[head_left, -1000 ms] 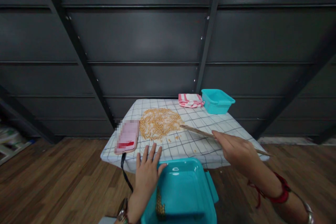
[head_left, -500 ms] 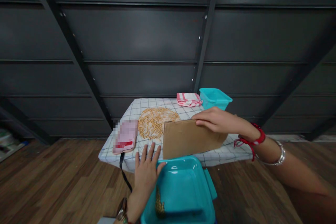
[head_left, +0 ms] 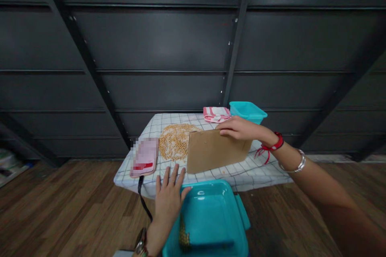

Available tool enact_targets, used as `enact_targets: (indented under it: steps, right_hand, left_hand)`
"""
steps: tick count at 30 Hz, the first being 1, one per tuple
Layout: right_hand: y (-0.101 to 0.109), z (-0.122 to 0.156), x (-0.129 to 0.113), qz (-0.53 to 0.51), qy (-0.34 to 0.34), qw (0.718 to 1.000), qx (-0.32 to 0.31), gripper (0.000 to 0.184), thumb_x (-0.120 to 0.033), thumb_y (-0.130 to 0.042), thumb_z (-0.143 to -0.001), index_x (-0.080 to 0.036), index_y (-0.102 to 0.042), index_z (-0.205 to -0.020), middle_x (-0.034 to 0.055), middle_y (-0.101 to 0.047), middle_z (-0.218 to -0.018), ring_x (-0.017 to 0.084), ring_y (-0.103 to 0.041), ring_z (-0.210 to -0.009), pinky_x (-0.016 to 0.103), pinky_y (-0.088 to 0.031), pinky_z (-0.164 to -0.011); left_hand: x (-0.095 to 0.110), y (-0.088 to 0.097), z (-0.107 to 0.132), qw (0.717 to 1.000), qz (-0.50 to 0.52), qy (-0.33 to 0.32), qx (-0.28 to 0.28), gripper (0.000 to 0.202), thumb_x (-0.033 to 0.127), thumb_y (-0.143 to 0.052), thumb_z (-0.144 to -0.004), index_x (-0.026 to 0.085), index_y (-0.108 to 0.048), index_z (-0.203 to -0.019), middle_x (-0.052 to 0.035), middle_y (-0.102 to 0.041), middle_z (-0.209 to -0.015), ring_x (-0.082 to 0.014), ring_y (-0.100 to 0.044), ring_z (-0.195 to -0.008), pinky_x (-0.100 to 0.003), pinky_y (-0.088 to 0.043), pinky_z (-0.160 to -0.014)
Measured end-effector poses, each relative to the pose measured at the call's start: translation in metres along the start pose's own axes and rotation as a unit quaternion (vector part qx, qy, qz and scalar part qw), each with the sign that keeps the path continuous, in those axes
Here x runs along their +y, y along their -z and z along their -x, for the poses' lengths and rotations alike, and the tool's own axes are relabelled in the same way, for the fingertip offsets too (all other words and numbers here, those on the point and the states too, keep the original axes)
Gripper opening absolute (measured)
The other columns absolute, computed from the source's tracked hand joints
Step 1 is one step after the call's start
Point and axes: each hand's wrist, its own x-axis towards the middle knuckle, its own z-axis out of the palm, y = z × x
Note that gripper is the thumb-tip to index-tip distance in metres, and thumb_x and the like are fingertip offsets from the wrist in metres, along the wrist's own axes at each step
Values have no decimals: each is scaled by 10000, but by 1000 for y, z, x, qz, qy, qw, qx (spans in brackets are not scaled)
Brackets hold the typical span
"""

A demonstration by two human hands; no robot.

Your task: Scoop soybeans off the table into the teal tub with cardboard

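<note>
My right hand point(head_left: 237, 128) grips the top edge of a brown cardboard piece point(head_left: 215, 151), which stands on its long edge on the cloth. Left of the cardboard, partly behind it, spreads a patch of yellow, bean-like grains point(head_left: 177, 142). My left hand point(head_left: 169, 192) lies with fingers spread, its fingertips on the table's front edge and its thumb by the rim of a large teal tub point(head_left: 214, 217). Inside that tub, some grains point(head_left: 183, 235) show at the lower left, partly in shade.
A checked white cloth point(head_left: 161, 118) covers the small table. At the left lies a pink phone point(head_left: 146, 154) with a black strap point(head_left: 143, 200). A folded pink-striped towel point(head_left: 216, 114) and a smaller teal basin point(head_left: 247, 111) sit at the back, before a dark panelled wall point(head_left: 163, 40).
My right hand has moved the cardboard away from the tub, farther back over the table, and it covers more of the grains' right side. My left hand has stayed in place.
</note>
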Motion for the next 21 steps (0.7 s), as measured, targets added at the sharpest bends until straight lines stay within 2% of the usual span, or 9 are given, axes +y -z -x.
enact_targets:
  steps: [6, 12, 16, 18, 19, 21]
  right_hand:
    - [-6, 11, -9, 6, 8, 1000, -18, 210, -207, -405, -890, -144, -604, -891, 43, -653, -759, 127, -562, -648, 238, -372, -600]
    - [-16, -2, 3, 58, -20, 998, 26, 181, -177, -429, -857, -147, -604, -821, 39, -633, -703, 131, -552, -599, 247, -375, -555]
    - [-16, 7, -10, 95, -35, 991, 84, 192, -132, -410, -851, -136, -595, -902, 58, -649, -766, 152, -590, -663, 276, -426, -591]
    - [-19, 19, -22, 115, -29, 986, 115, 230, -69, -385, -840, -112, -587, -944, 94, -658, -859, 182, -608, -787, 334, -457, -706]
    - [-21, 26, -27, 129, -17, 982, 140, 255, -38, -363, -841, -100, -582, -955, 108, -659, -897, 192, -604, -858, 373, -449, -787]
    - [-29, 39, -37, 201, 56, 948, 240, 253, -10, -364, -846, -79, -570, -974, 120, -662, -922, 206, -587, -954, 436, -417, -887]
  left_hand:
    - [0, -1, 1, 1000, 3, -1, 3, 521, 494, -438, -822, 279, -365, -1290, -63, -403, -1357, -335, -382, -1222, -584, -314, -939]
    - [1, -2, 0, 1000, -8, -3, 8, 510, 481, -457, -816, 282, -386, -1281, -56, -422, -1342, -337, -403, -1205, -569, -343, -920]
    - [0, -3, 0, 1000, -4, -5, 16, 504, 477, -451, -820, 284, -387, -1281, -56, -432, -1338, -338, -403, -1205, -571, -341, -917]
    - [-1, -3, 1, 1000, 3, -5, 20, 498, 478, -437, -827, 283, -387, -1282, -58, -434, -1338, -335, -399, -1209, -573, -331, -924]
    - [-1, -3, 1, 1000, 6, -4, 21, 497, 479, -431, -829, 283, -386, -1283, -60, -435, -1339, -333, -398, -1210, -573, -326, -928]
    - [-2, -3, 2, 1000, 10, -2, 21, 495, 482, -423, -832, 285, -385, -1285, -61, -434, -1342, -330, -394, -1213, -569, -319, -934]
